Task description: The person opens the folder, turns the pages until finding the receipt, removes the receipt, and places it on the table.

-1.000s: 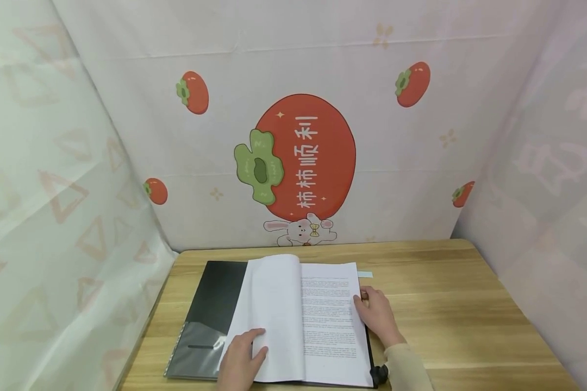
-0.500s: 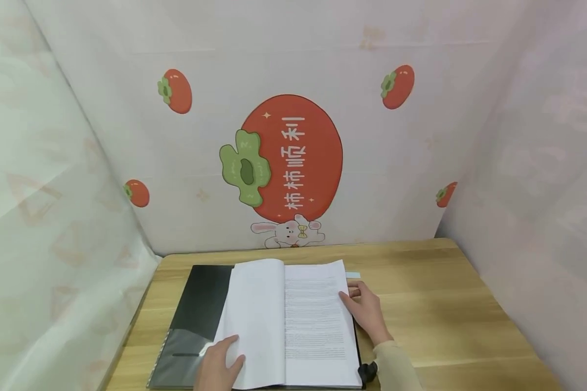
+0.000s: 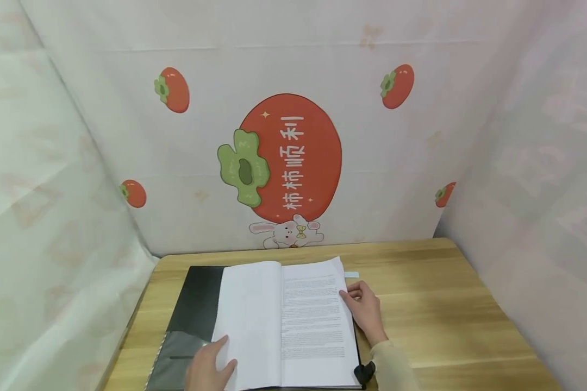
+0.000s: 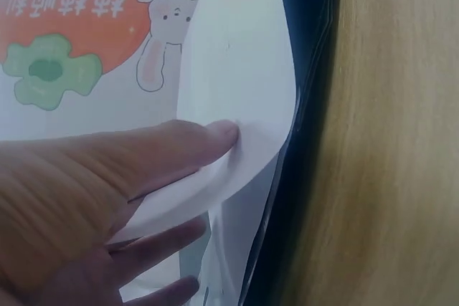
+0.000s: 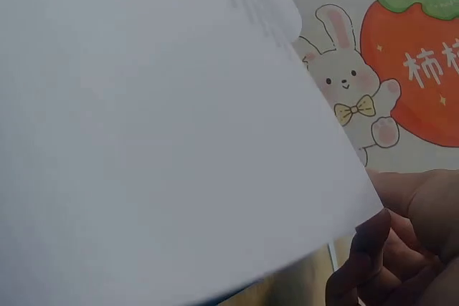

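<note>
A black folder (image 3: 203, 296) holding a stack of white sheets lies open on the wooden table. Its left-hand sheets (image 3: 249, 315) look blank in the head view; the right-hand page (image 3: 313, 315) carries lines of print too small to read. My left hand (image 3: 207, 366) holds the left-hand sheets near their lower outer edge, thumb (image 4: 208, 141) on top and fingers (image 4: 161, 252) underneath. At the right edge, my right hand (image 3: 365, 312) pinches the printed page between thumb and fingers. That page's top right corner is raised a little.
A pale blue tab (image 3: 351, 275) sticks out past the folder's upper right. Near the right wrist sits a small black object (image 3: 364, 373). The wooden table (image 3: 435, 304) extends to the right, with a printed cloth (image 3: 372, 163) hanging behind it.
The left hand has drawn the left-hand sheets outward to the left, and they now spread flatter. The right page's top corner has risen slightly. The head view has turned a little.
</note>
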Action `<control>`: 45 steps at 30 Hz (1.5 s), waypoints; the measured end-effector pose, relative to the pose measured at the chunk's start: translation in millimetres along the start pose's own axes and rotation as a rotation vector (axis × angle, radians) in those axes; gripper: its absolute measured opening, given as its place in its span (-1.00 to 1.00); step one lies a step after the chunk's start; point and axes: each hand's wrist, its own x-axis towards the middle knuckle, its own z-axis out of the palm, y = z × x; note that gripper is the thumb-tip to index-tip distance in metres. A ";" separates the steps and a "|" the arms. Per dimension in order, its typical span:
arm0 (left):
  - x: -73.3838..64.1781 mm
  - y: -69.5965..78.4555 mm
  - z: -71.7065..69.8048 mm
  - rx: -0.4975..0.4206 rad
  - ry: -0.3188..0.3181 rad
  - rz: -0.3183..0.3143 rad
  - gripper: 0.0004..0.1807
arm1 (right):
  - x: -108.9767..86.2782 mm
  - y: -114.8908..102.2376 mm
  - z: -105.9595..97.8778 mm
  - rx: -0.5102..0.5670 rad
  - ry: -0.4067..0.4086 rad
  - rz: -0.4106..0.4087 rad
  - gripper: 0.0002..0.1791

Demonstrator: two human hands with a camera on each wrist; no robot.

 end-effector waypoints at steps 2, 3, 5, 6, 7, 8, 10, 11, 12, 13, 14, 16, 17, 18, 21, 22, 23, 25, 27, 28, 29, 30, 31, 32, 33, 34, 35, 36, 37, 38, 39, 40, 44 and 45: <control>0.3 -4.7 -4.1 0.014 -0.033 -0.042 -0.33 | -1.7 -1.1 3.8 0.006 -0.007 -0.008 -0.76; 0.5 -6.8 -5.6 0.021 -0.048 -0.063 -0.31 | -2.4 -1.3 5.4 0.009 -0.008 -0.015 -0.77; 1.6 -9.1 -6.8 0.015 -0.068 -0.092 -0.28 | -3.2 -0.5 6.4 0.007 -0.006 -0.021 -0.77; 2.1 -9.2 -7.5 0.013 -0.082 -0.105 -0.26 | -3.1 0.4 6.3 0.001 -0.006 -0.020 -0.78; 2.5 -9.9 -7.3 0.009 -0.090 -0.111 -0.25 | -2.6 1.5 6.0 -0.006 -0.006 -0.022 -0.78; 2.9 -10.8 -6.9 0.006 -0.098 -0.114 -0.24 | -2.3 2.4 5.7 -0.012 -0.006 -0.019 -0.78; 3.7 -12.4 -5.5 -0.005 -0.121 -0.131 -0.23 | -1.1 4.9 5.5 -0.024 -0.006 -0.009 -0.79; 3.9 -13.1 -4.7 -0.008 -0.133 -0.138 -0.23 | -0.8 5.9 5.2 -0.030 -0.007 -0.005 -0.80; 4.0 -13.9 -3.6 -0.010 -0.141 -0.145 -0.23 | -0.7 6.8 4.9 -0.037 -0.008 -0.001 -0.80; 4.2 -14.5 -2.6 -0.011 -0.150 -0.152 -0.23 | -0.9 7.0 4.4 -0.040 -0.010 -0.001 -0.80; 4.2 -14.9 -1.8 -0.009 -0.157 -0.158 -0.22 | -0.9 7.5 4.0 -0.041 -0.014 0.004 -0.81; 4.1 -16.2 -0.4 0.000 -0.167 -0.161 -0.23 | -1.0 7.8 3.0 -0.045 -0.021 -0.004 -0.82; 4.0 -16.5 0.2 0.003 -0.167 -0.161 -0.22 | -0.9 7.8 2.3 -0.047 -0.024 -0.008 -0.82; 4.2 -16.9 0.9 0.004 -0.169 -0.157 -0.22 | -0.6 8.2 1.8 -0.049 -0.025 -0.013 -0.83; 4.5 -18.0 4.1 -0.003 -0.161 -0.127 -0.23 | 1.5 8.9 -0.5 -0.061 -0.023 -0.021 -0.84; 4.6 -18.3 5.6 -0.008 -0.158 -0.109 -0.22 | 2.4 9.3 -1.4 -0.067 -0.021 -0.023 -0.84; 4.8 -18.0 7.1 -0.010 -0.160 -0.089 -0.22 | 3.5 9.8 -2.3 -0.073 -0.021 -0.019 -0.84; 4.8 -18.1 10.5 -0.011 -0.166 -0.054 -0.22 | 5.2 10.5 -4.2 -0.086 -0.022 -0.011 -0.84; 4.9 -17.8 14.1 -0.014 -0.182 -0.035 -0.21 | 6.4 11.1 -5.5 -0.097 -0.025 0.001 -0.84; 4.8 -18.3 15.8 -0.011 -0.193 -0.028 -0.20 | 6.5 10.9 -6.2 -0.097 -0.027 0.000 -0.83; 4.9 -18.0 17.3 -0.010 -0.204 -0.031 -0.20 | 6.7 11.1 -6.7 -0.098 -0.029 -0.003 -0.83; 4.9 -19.1 19.2 -0.010 -0.211 -0.035 -0.20 | 6.6 11.1 -6.9 -0.099 -0.032 0.001 -0.83; 4.9 -20.3 21.0 -0.006 -0.220 -0.036 -0.20 | 6.4 11.3 -7.0 -0.102 -0.032 -0.002 -0.83; 4.9 -21.1 22.4 -0.004 -0.226 -0.037 -0.20 | 6.0 11.7 -6.7 -0.103 -0.034 0.000 -0.84; 4.7 -22.5 23.9 -0.001 -0.232 -0.035 -0.20 | 5.4 11.8 -6.5 -0.103 -0.038 -0.001 -0.85; 4.3 -23.8 24.8 -0.003 -0.240 -0.034 -0.18 | 4.7 11.9 -6.2 -0.104 -0.041 -0.001 -0.85; 3.9 -25.1 25.6 -0.009 -0.244 -0.036 -0.16 | 4.2 12.5 -5.6 -0.108 -0.045 -0.002 -0.85; 3.3 -26.7 26.3 -0.022 -0.247 -0.038 -0.13 | 3.6 12.8 -4.9 -0.110 -0.049 0.001 -0.86; 2.8 -27.9 26.5 -0.037 -0.250 -0.043 -0.09 | 3.1 13.1 -4.2 -0.109 -0.054 -0.001 -0.85; 2.4 -29.2 26.6 -0.053 -0.252 -0.048 -0.06 | 2.9 13.1 -3.5 -0.105 -0.058 0.000 -0.85; 2.2 -30.3 26.7 -0.072 -0.252 -0.055 -0.02 | 2.9 13.0 -2.8 -0.102 -0.061 -0.003 -0.85; 2.0 -31.1 26.5 -0.087 -0.251 -0.062 0.03 | 3.3 13.3 -1.9 -0.100 -0.062 -0.006 -0.85; 1.7 -31.7 26.5 -0.118 -0.250 -0.080 0.11 | 4.9 13.6 -0.7 -0.089 -0.062 -0.011 -0.85; 1.3 -31.2 26.7 -0.117 -0.247 -0.082 0.11 | 5.2 13.6 -0.9 -0.089 -0.063 -0.013 -0.85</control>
